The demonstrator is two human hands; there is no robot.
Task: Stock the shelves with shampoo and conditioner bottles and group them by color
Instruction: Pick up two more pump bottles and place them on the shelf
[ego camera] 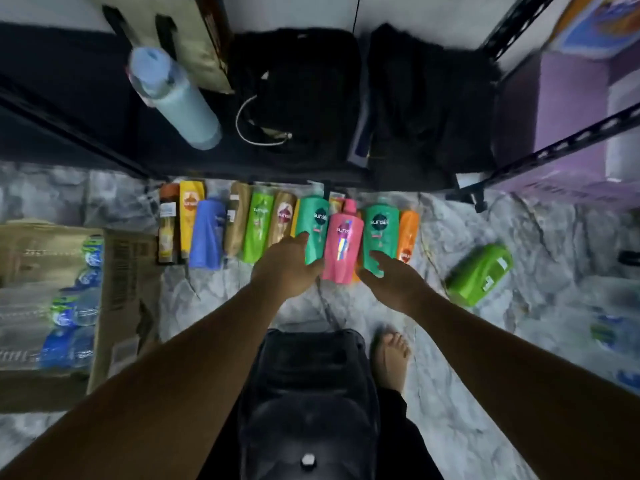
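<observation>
Fingers of the left hand [287, 268] grip one green bottle [316, 223]. The right hand [393, 284] grips the other green bottle [380, 226]. A pink bottle [341, 244] lies between.

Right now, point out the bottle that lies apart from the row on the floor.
The lime-green bottle, alone on the floor at far right. Every other bottle sits side by side in the row, including another lime-green one.

"sunsilk" reads on both teal bottles [316, 226] [379, 226].

Two teal bottles [316, 230] [379, 232], two lime bottles [258, 230] [479, 273], one pink bottle [343, 247], one blue bottle [207, 235]
</observation>
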